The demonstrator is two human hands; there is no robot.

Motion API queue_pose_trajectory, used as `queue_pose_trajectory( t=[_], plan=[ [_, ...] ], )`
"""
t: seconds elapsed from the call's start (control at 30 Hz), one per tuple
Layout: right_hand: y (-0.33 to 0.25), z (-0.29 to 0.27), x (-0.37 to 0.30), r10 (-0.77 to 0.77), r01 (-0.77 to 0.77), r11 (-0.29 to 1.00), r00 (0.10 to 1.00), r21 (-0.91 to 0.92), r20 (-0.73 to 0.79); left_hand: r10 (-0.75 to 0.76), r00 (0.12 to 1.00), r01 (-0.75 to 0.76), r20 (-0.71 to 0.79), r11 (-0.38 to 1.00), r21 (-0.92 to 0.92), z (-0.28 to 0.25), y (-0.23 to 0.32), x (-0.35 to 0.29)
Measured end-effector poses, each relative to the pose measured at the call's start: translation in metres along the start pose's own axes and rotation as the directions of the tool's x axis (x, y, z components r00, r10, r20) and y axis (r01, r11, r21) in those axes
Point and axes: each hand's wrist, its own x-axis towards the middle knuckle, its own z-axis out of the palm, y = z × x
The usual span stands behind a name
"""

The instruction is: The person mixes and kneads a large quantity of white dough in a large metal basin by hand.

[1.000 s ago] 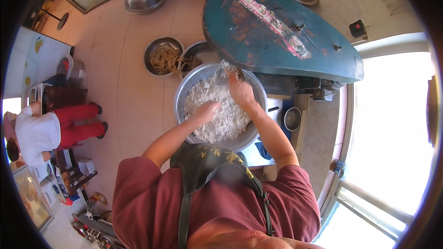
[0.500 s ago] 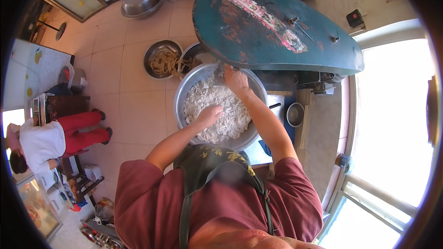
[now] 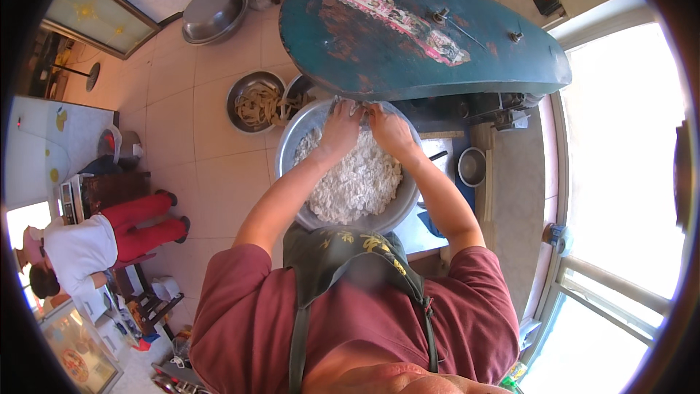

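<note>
Both of my hands are at the far side of a large metal bowl (image 3: pixel 286 175) holding crumbly, floury pale dough (image 3: pixel 357 182). My left hand (image 3: pixel 341 130) reaches over the dough to the far wall, its fingers bent. Close beside it, my right hand (image 3: pixel 390 131) curls its fingers at the same spot. Between the fingertips something greyish shows, too small and covered to name. The green machine cover (image 3: pixel 430 36) hangs just beyond my fingertips.
Left of the big bowl, a metal bowl (image 3: pixel 232 106) holds strips of dough; another stands partly under the cover. A small metal bowl (image 3: pixel 472 166) sits at right. An upturned basin (image 3: pixel 213 16) lies on the floor (image 3: pixel 226 182). At far left a person (image 3: pixel 84 248) bends over a bench.
My left hand has moved from above the dough to the bowl's far side, joining my right hand. The right hand has shifted slightly nearer. The view has shifted a little.
</note>
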Motion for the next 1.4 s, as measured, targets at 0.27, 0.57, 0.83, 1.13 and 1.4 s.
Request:
queue_pose_trajectory(
  t=[0.27, 0.57, 0.83, 1.13, 1.4],
  plan=[
    [0.008, 0.039, 0.015, 0.046, -0.045, 0.998, 0.999, -0.035, 0.018, -0.11, 0.902, 0.219, 0.418, 0.95, -0.222, 0.013, -0.024, -0.119],
    [-0.016, 0.022, 0.004, -0.069, 0.071, 0.997, 0.994, -0.015, 0.082, -0.351, 0.57, 0.697, 0.743, 0.685, -0.212, 0.043, -0.107, -0.078],
    [-0.035, 0.02, -0.013, -0.038, 0.046, 0.997, 0.991, -0.055, 0.128, -0.237, 0.622, 0.235, 0.746, 0.966, 0.112, 0.029, -0.044, -0.092],
    [-0.029, 0.021, 0.012, -0.022, 0.051, 0.984, 0.986, -0.171, 0.167, -0.197, 0.737, 0.331, 0.647, 0.939, -0.091, 0.045, -0.051, -0.131],
    [0.0, 0.044, 0.028, 0.002, 0.015, 0.968, 0.998, -0.251, 0.066, -0.131, 0.909, 0.257, 0.397, 0.924, -0.283, 0.055, -0.022, -0.117]
  ],
)
